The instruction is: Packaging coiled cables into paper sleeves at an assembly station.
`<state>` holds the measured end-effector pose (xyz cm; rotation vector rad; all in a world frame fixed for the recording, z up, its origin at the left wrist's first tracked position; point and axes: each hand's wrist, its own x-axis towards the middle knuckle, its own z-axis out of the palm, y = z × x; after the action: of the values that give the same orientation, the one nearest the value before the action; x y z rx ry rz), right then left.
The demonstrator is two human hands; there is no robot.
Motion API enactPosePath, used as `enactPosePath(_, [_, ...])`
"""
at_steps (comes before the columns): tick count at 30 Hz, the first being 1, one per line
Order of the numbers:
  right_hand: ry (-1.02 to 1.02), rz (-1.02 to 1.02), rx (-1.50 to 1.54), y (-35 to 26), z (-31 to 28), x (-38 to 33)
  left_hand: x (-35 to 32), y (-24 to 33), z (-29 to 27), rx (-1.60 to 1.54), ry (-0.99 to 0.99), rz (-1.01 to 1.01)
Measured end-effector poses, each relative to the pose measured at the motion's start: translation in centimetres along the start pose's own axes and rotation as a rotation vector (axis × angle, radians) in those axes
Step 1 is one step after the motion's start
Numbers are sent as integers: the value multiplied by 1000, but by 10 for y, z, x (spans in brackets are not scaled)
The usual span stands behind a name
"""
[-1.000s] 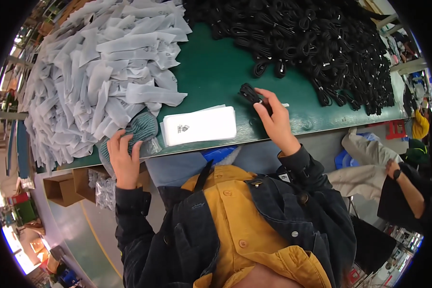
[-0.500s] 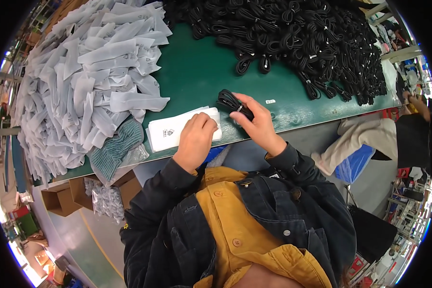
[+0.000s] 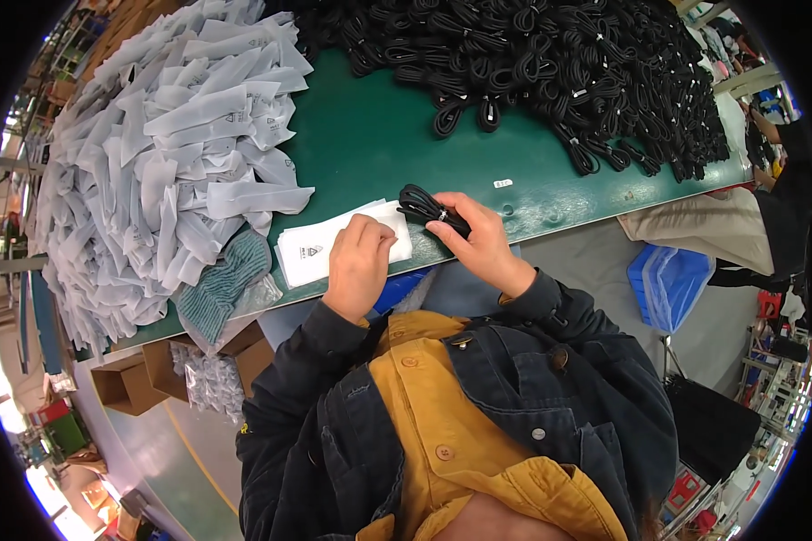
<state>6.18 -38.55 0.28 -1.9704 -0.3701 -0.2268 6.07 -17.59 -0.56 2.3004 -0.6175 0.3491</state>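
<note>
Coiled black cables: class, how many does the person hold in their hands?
1: the cable coil in the right hand, by the white stack's right end; its grip might hide another.

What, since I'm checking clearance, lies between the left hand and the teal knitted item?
In the head view: part of the white stack, then some clear plastic.

Open green tabletop (image 3: 361, 135) between, heaped pouches (image 3: 167, 171) left, heaped black cables (image 3: 550, 72) right
</note>
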Motion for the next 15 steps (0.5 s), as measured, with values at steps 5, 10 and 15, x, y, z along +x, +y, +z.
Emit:
enactPosePath(5, [23,-116,-14,0,1,2,0,-4,2,-160,12,-165])
enactPosePath(10, [-65,-194,-142,-5,-6,0,-2,-6,-1,-283,36,-308])
enactPosePath(15, [-42,-284,-278,-5,-3,0,3,-4,-7,-144,52,-119])
